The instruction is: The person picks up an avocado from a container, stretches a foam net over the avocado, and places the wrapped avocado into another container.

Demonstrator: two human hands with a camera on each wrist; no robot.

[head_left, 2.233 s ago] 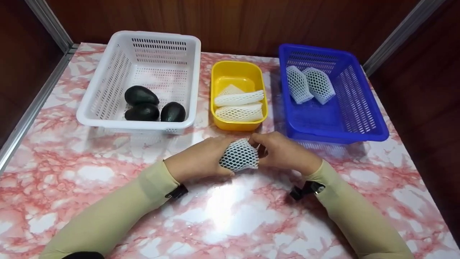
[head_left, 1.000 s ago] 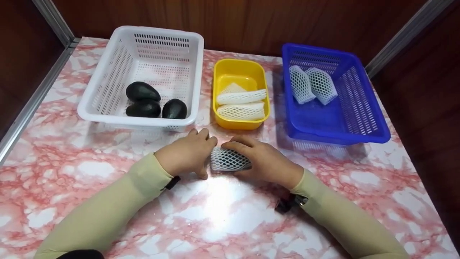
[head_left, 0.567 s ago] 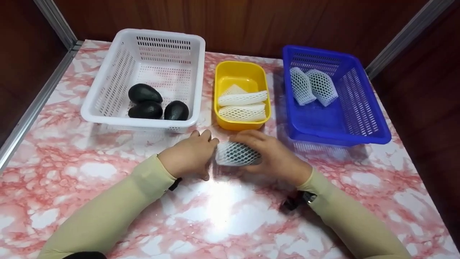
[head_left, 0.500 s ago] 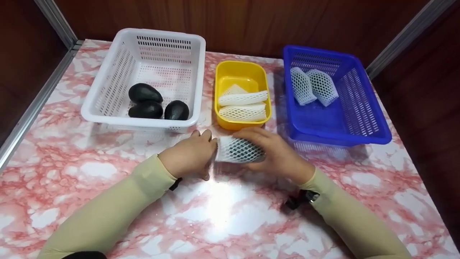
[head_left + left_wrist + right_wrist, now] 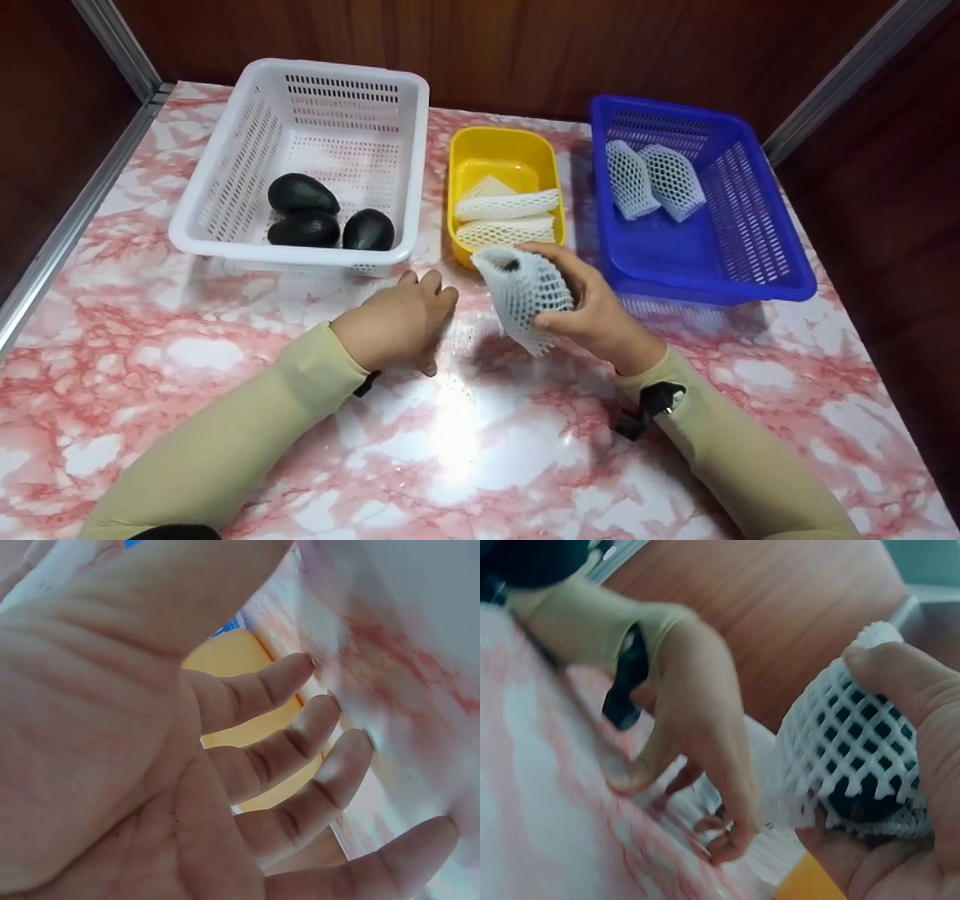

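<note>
My right hand (image 5: 600, 315) grips an avocado in a white foam net sleeve (image 5: 529, 296), lifted above the table just in front of the yellow tub. One end of the sleeve gapes toward the upper left; the right wrist view shows the dark avocado (image 5: 862, 802) through the other, frayed end. My left hand (image 5: 397, 319) holds nothing; its fingertips touch the tabletop, palm facing the netted avocado but apart from it. In the left wrist view the fingers (image 5: 292, 750) are spread and slightly bent.
A white basket (image 5: 289, 255) with 3 bare avocados (image 5: 304, 195) stands at the back left. The yellow tub (image 5: 502, 139) holds several foam net sleeves (image 5: 506, 204). On the right, a blue basket (image 5: 675, 281) contains 2 netted avocados (image 5: 673, 182).
My left hand has let go of the netted avocado and shifted left to the tabletop. My right hand has taken it, raised it and turned its open end upward.
</note>
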